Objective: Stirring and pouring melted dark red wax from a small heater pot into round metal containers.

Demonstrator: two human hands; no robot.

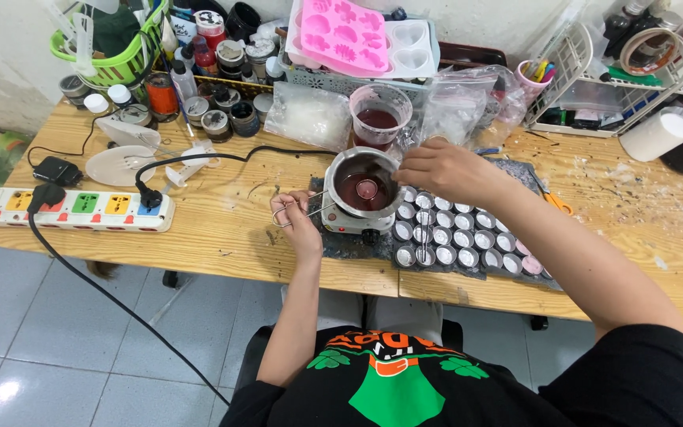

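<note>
Loosely closed left hand (298, 224) around wire handle (290, 213).

my view, worn: blk short-slv tee | chest print: green leaf shapes w/ orange lettering, partly cut off by frame | both forearms bare, no gloves | left hand (298, 215) & right hand (441, 168): no rings/watch seen

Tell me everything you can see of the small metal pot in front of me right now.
The metal pot is round, steel-looking, and sits upright on a small white electric hotplate at the wooden table's near edge. It holds dark red liquid with a small round cup floating or dipped in it. A wire handle sticks out to its left, held by the left hand. The right hand hovers at its right rim; contact is unclear.
</note>
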